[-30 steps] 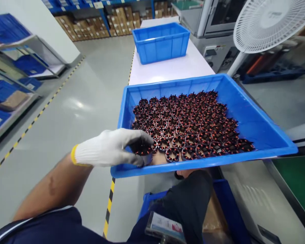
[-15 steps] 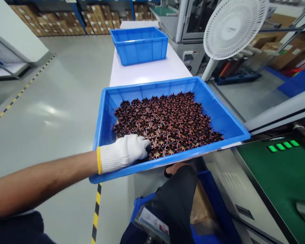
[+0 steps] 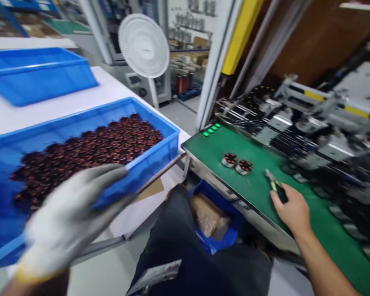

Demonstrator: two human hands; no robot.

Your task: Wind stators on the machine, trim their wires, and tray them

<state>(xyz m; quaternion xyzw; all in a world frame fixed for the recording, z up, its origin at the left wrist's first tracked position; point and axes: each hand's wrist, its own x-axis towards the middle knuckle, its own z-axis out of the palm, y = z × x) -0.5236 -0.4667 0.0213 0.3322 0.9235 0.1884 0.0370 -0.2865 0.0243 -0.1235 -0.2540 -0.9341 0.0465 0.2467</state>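
My left hand point(image 3: 77, 205), in a white knit glove, is over the front rim of the blue crate point(image 3: 169, 150). It is smeared by motion, but its thumb and fingers are spread with nothing visible between them. Packed rows of wound motor stators point(image 3: 111, 142), dark with copper-red coils, fill much of the crate. Bare, my right hand point(image 3: 292, 209) grips cutting pliers point(image 3: 276, 186) by their green and black handles, low over the green work mat point(image 3: 209, 152). Left of the pliers' jaws, two stators with silvery rims point(image 3: 229, 160) sit side by side on the mat.
Behind the full crate, a second blue crate point(image 3: 49, 74) stands on the white table point(image 3: 107, 88). A white fan point(image 3: 144, 46) is beyond. Machinery point(image 3: 314, 123) lines the mat's far side. Below, between table and bench, a blue bin point(image 3: 234, 232) holds brown cardboard.
The view has swung right onto the green bench. My left hand has come up off the stators and opened. My right hand with the pliers has entered view.
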